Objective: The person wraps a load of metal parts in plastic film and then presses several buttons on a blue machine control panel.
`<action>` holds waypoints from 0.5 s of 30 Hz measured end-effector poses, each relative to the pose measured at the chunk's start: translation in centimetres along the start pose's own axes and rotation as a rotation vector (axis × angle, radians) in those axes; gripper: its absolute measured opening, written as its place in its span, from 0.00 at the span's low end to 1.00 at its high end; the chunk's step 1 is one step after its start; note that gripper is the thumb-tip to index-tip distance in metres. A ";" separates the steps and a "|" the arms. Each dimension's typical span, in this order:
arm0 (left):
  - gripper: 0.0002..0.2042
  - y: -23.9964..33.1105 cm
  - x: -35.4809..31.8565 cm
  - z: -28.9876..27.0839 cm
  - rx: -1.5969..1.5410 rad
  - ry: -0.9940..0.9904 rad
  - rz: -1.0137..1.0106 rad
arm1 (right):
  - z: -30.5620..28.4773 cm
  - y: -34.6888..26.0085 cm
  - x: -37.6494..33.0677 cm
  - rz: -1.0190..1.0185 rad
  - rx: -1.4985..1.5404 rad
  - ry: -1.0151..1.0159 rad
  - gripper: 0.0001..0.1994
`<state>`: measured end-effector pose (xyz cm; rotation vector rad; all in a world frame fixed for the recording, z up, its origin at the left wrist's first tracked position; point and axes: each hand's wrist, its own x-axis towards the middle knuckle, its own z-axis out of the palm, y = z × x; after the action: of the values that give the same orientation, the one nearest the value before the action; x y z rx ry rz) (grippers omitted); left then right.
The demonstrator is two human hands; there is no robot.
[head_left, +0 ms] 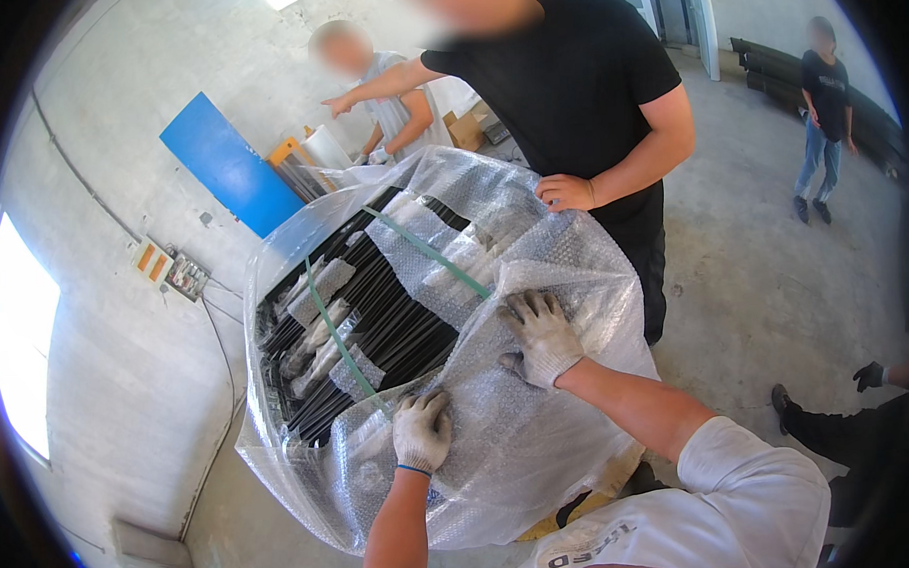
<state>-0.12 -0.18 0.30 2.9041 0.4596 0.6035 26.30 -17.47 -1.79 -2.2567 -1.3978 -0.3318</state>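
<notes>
Bubble wrap (539, 421) veils most of the black bars (396, 326) beneath it; beside the bundle, a crouching person (869, 410) is cut off by the rim.
</notes>
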 end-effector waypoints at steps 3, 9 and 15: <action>0.16 0.0 -0.1 0.0 -0.008 0.009 -0.004 | 0.0 0.0 0.0 -0.004 0.003 -0.003 0.43; 0.15 -0.1 -0.1 0.1 0.002 0.006 0.000 | 0.0 -0.1 -0.1 -0.007 -0.004 0.004 0.43; 0.16 0.0 -0.1 0.0 -0.005 0.002 -0.006 | -0.2 -0.1 -0.2 -0.012 0.007 0.014 0.42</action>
<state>-0.16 -0.20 0.26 2.8969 0.4667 0.6060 26.12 -17.71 -1.67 -2.2369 -1.4032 -0.3459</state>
